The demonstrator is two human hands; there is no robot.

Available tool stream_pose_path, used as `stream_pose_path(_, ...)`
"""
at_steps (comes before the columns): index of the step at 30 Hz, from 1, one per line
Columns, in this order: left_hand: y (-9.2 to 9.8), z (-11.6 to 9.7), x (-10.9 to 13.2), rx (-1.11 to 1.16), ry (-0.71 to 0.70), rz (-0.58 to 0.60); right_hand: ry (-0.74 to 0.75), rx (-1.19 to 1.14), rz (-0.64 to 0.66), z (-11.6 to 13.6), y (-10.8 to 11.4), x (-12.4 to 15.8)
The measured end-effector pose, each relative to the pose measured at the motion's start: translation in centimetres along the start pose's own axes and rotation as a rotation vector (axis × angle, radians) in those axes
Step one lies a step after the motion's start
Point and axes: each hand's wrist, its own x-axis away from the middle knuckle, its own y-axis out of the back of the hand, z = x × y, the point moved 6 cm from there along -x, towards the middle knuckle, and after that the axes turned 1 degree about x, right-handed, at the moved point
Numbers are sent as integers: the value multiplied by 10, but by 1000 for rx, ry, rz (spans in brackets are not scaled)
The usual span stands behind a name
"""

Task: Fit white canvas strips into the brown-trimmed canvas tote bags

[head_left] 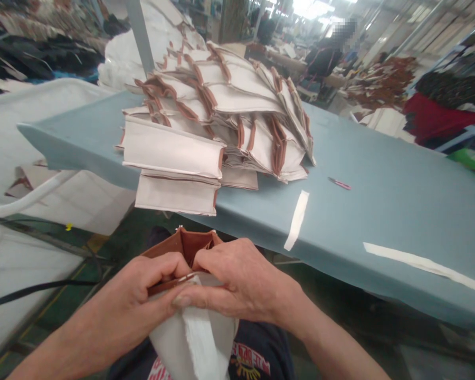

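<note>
A white fabric piece with brown lining and edging, like an unfinished bag (162, 316), is held over my lap. My left hand (146, 295) pinches its near top edge, with fingers inside and thumb outside. Close beside it, my right hand (237, 279) grips the same edge, its thumb pressing near a white strip (200, 338) that hangs down the outer face. The brown inside of the piece opens away from me, and its lower end is out of sight.
A large heap of similar white and brown pieces (237, 100) lies on the blue-green table (380, 211). Pink-handled snips (340, 183) and loose white strips (296, 220) lie there too. A black cable (39, 289) runs at the left. A person (322, 58) is in the background.
</note>
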Motion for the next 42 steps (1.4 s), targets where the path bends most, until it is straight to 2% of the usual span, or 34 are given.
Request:
stream_pose_path(6, -2, 19, 4, 69, 109, 113, 81, -347, 42, -10, -6, 2)
stream_pose_path(10, -2, 25, 6, 84, 107, 157, 74, -536, 44, -13, -15, 3)
stream_pose_path(20, 2, 13, 9, 128, 42, 173, 23, -542, -48, -12, -17, 4)
stream_pose_path(23, 4, 9, 9, 44, -1, 139, -3, -479, -103, -12, -15, 3)
stream_pose_path(28, 10, -2, 5, -80, -75, -17, 1, -380, -127, -9, -11, 2)
stream_pose_path(31, 10, -15, 3, -134, -173, -54, -53, -279, -95, -8, -7, 1)
stream_pose_path(36, 15, -25, 4, -219, -257, -134, -103, -178, -3, -4, 3, -5)
stream_pose_path(39, 15, -24, 8, -281, -308, -165, -111, -251, -31, -6, 3, -7)
stream_pose_path(42, 12, -19, 14, -364, -408, -187, -93, -481, -51, -10, -5, -6)
